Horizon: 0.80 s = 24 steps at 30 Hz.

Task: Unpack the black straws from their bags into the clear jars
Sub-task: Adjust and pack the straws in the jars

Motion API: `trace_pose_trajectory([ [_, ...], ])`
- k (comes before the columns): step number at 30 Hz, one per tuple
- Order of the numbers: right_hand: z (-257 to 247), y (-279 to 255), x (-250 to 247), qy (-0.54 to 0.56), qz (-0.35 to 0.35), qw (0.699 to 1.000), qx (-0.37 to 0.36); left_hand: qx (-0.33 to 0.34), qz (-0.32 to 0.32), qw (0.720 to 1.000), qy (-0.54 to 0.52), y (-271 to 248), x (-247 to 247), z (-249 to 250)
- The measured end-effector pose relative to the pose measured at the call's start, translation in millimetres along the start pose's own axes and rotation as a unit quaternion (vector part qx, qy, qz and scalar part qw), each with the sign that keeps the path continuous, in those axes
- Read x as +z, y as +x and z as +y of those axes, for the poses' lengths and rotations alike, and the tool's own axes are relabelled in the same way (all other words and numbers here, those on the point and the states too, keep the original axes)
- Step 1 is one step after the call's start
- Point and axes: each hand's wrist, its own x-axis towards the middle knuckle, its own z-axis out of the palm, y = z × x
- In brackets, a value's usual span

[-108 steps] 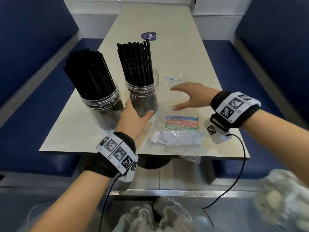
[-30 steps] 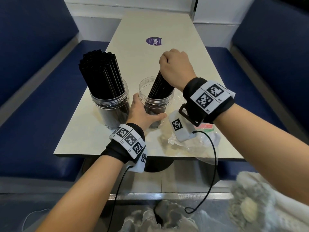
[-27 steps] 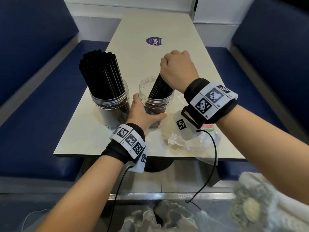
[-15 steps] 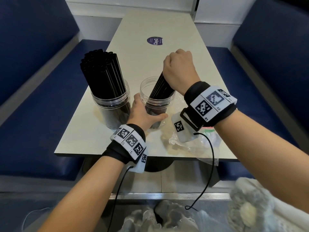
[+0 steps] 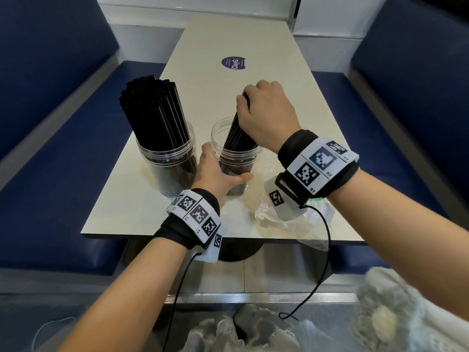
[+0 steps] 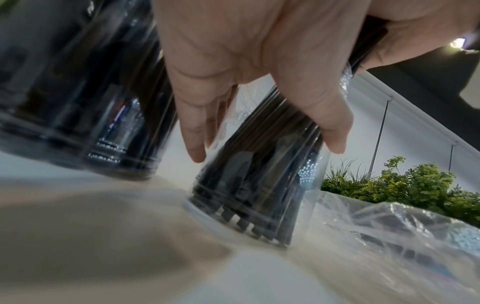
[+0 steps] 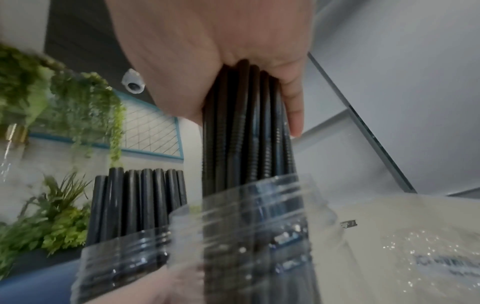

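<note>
Near the desk edge closest to the body, two clear jars side by side. Left jar: packed tight with upright black straws, apparently finished. Right jar, the landmark here: only partly filled, with a bundle of straws leaning toward its right rim, bottoms resting inside, tops well above the mouth. Right hand above that jar, grip closed around the upper part of the bundle, fingers wrapped on the ribbed shafts in the wrist view. Left hand against the near side of the same jar, thumb and fingers curled round the clear wall, steadying it on the desk. Just right of the jar, flat and crumpled clear plastic bags, seemingly empty, partly under the right wrist and reaching the desk's near edge; no straws visible in them, though part is hidden. Beyond the jar, a round purple sticker on the desk. By this look, well along: one jar full, second being loaded, bundle not yet let go. Left to do, probably: release and settle these straws upright, and check for any bag not yet unpacked, which cannot be told from here.
</note>
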Motion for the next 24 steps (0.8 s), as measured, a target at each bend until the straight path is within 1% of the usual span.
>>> trace_pose_trajectory([
  [3, 0.0, 2.2, 1.5, 0.003, 0.018, 1.000, 0.010, 0.001, 0.000, 1.000, 0.000, -0.2, 0.0, -0.4],
  [5, -1.1, 5.5, 0.0, 0.035, 0.032, 0.999, 0.026, 0.000, 0.000, 1.000, 0.001, -0.1, 0.0, -1.2],
  [6, -0.6, 7.1, 0.4, 0.037, 0.025, 0.998, 0.032, 0.000, 0.000, 1.000, 0.002, 0.3, 0.2, -1.7],
  [9, -0.9, 5.7, 1.1, -0.016, -0.026, 0.999, 0.042, -0.004, -0.001, 1.000, 0.002, 1.0, 0.7, -2.4],
  [10, -1.0, 4.6, 0.4, -0.021, -0.031, 0.999, 0.038, -0.005, -0.002, 1.000, 0.002, 1.1, 0.6, -2.3],
  [13, -0.8, 4.8, -1.9, -0.044, -0.012, 0.999, 0.008, -0.006, -0.005, 1.000, 0.005, 1.5, 0.1, -2.4],
  [17, 0.5, 3.7, -2.8, -0.067, -0.027, 0.997, 0.000, -0.005, -0.003, 1.000, 0.000, 0.7, -0.3, -2.5],
  [19, 0.8, 1.8, -5.3, -0.081, -0.028, 0.996, -0.023, -0.004, -0.005, 1.000, -0.002, 0.3, -0.4, -2.3],
  [21, 0.1, 1.3, -6.5, -0.093, -0.008, 0.995, -0.046, -0.004, -0.006, 1.000, -0.002, 0.2, -0.6, -2.0],
  [23, 0.8, 3.1, -4.5, -0.098, -0.004, 0.993, -0.073, -0.003, -0.005, 1.000, -0.001, 0.1, -0.4, -2.0],
  [24, 1.1, 3.9, -2.4, -0.097, -0.008, 0.993, -0.072, -0.003, -0.004, 1.000, 0.000, 0.1, -0.2, -2.1],
])
